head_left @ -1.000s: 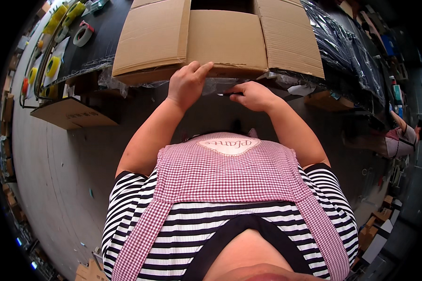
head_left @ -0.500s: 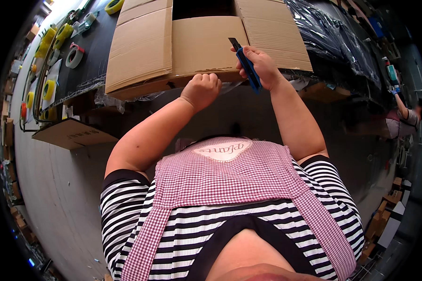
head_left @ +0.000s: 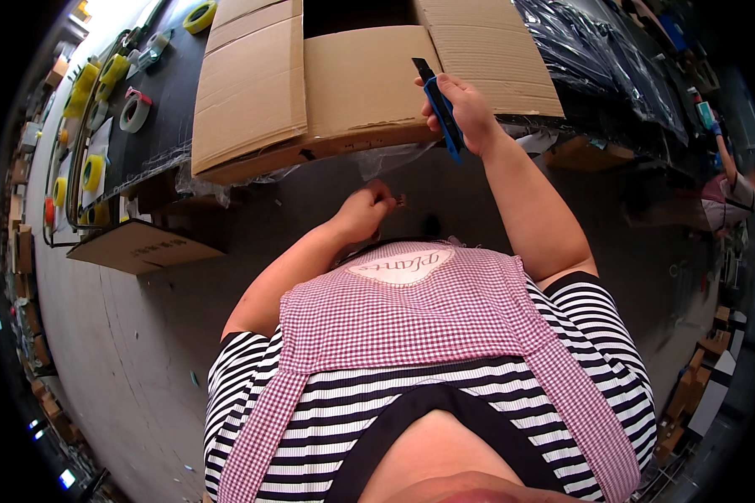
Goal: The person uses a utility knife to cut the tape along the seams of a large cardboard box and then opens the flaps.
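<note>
My right hand [head_left: 467,113] grips a blue and black utility knife [head_left: 445,117], its dark blade pointing up and away from me. Both hover at the front of a large cardboard box [head_left: 367,80] that lies on the dark bench, flaps folded outward and a dark gap at its far side. My left hand [head_left: 363,211] is below the box's near edge, close to my apron, with its fingers curled. Something small and brownish shows at those fingertips, too small to name.
Yellow and clear tape rolls [head_left: 134,111] sit on the bench [head_left: 164,101] at left. Dark plastic-wrapped goods [head_left: 591,63] lie right of the box. Thin clear film [head_left: 386,159] hangs under its edge. A cardboard piece [head_left: 147,246] leans below left. Another person [head_left: 724,197] works at far right.
My left hand has come off the box's near edge and moved down toward my apron. My right hand with the knife has shifted slightly up. A torn strip on the box edge no longer shows.
</note>
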Demonstrator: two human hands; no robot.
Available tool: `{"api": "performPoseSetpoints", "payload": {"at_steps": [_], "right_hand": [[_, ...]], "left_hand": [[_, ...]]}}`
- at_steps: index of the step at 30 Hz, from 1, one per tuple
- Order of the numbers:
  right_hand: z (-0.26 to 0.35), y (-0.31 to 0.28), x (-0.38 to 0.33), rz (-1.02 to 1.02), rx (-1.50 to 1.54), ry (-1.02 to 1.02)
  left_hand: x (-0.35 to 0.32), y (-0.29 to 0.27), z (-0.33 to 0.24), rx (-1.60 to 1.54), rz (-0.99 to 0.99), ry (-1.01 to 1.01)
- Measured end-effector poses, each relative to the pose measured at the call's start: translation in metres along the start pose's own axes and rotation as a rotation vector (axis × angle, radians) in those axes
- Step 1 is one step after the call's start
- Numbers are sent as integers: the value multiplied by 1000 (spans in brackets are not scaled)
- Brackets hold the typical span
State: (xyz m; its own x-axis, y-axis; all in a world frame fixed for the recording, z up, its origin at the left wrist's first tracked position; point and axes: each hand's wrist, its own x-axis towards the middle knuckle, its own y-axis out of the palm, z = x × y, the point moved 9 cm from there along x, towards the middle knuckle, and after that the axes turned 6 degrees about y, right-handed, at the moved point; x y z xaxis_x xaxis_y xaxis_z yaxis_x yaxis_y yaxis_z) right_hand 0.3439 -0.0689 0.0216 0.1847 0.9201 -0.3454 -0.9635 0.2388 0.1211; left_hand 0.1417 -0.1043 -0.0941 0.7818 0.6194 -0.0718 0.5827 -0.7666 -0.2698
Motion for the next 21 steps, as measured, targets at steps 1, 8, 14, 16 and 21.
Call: {"api": "performPoseSetpoints", "payload": {"at_steps": [1,8,14,16,21], "right_hand": [[4,2,-4,31,-2,-97],[-31,-65,-93,-416,-198,-587],[-14,-257,-111,-1158,432,-406],[6,-284,-84,-869,419,-308],[92,-189,-96,-614,-164,-399]], "left_hand": [[-5,-7,15,-174,-1,-153],[-71,-69,41,-730,-364,-310],[-80,-171,-32,19,-749,223],[-71,-177,-80,544,-864,383],[-55,-186,-59,1059,-756,127]]}}
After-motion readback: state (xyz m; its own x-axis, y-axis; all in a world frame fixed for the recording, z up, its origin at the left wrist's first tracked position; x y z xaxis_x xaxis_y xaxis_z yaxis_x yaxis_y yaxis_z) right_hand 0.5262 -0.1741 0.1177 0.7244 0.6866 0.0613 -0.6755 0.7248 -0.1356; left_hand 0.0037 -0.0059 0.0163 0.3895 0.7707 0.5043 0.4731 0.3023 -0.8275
